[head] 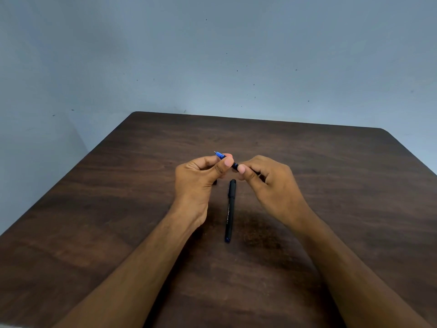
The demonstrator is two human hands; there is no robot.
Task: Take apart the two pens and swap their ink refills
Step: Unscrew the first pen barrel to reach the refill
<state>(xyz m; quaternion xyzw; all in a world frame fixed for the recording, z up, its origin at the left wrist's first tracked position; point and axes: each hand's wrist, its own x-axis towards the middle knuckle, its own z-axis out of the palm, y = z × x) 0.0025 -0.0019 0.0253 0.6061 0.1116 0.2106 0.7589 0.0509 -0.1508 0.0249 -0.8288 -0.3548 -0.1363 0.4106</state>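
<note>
Light, stiff and slim, the uncapped pen (234, 165) is pinched by left hand (198, 178) at its blue tip section and right hand (269, 183) at the barrel.

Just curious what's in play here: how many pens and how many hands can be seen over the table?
Slim black plastic pens: 2, one capped on the brown wooden table, one with a blue tip held up
Bare hands: 2, left, right
Total: 4
</note>
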